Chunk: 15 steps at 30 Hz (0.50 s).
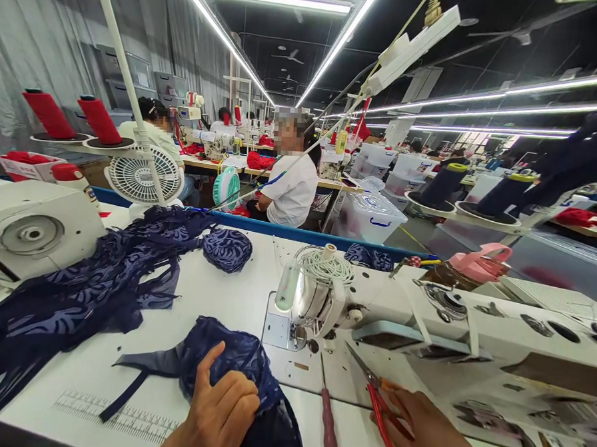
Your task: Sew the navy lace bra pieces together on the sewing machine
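Observation:
My left hand (223, 406) is closed over the edge of a bunched navy lace piece (229, 346), fingers curled and thumb raised. Dark straps trail leftward from the piece, and its lower part drops toward my lap. On the right, my right hand (422, 430) has its fingers around the red handles of a pair of scissors (379, 401), whose blades point up and left. Between my hands lies an awl (328, 418) with a dark red handle. Just behind it stands the sewing machine (319, 291), its needle area partly hidden by its head.
A long heap of navy patterned pieces (96, 273) covers the table's left side. A small lace bundle (227, 250) sits behind. A printed ruler (118, 414) marks the front. Thread cones (443, 184), a pink-lidded bottle (481, 263) and a fan (143, 173) stand around. A co-worker (293, 190) sits beyond.

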### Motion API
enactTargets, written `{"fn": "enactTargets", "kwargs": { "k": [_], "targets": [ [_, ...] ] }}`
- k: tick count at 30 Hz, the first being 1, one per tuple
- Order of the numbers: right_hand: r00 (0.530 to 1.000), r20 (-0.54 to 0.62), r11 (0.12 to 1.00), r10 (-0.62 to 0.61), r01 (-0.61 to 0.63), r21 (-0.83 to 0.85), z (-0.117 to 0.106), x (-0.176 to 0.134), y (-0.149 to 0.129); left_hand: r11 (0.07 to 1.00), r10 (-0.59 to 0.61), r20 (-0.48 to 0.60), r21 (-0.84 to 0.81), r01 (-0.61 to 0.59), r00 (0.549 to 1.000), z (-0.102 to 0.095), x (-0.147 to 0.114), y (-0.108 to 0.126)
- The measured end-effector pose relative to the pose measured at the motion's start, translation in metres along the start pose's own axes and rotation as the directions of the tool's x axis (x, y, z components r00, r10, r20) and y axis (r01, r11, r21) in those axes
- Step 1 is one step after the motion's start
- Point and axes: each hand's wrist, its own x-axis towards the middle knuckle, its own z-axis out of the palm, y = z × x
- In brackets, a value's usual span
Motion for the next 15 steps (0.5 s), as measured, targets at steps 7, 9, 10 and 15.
{"fn": "enactTargets", "kwargs": {
  "k": [7,9,10,15],
  "targets": [
    [0.979,-0.177,0.995,-0.1,0.097,-0.029,-0.001,0.011,-0.02,1.0,0.02,-0.048,0.024,-0.019,0.999,0.001,0.005,0.001],
    [0.959,-0.231,0.981,-0.162,0.182,0.07,0.001,0.003,-0.061,0.999,0.041,-0.037,0.037,-0.04,0.998,0.002,0.004,0.001],
    [0.951,-0.221,0.959,-0.217,0.249,0.132,0.004,-0.001,-0.082,0.998,0.047,-0.024,0.039,-0.046,0.999,0.002,0.004,0.0],
    [0.949,-0.213,0.966,-0.232,0.251,0.064,0.024,-0.002,-0.131,0.997,0.073,0.012,0.033,-0.073,0.997,-0.001,0.0,0.0]
  ]
}}
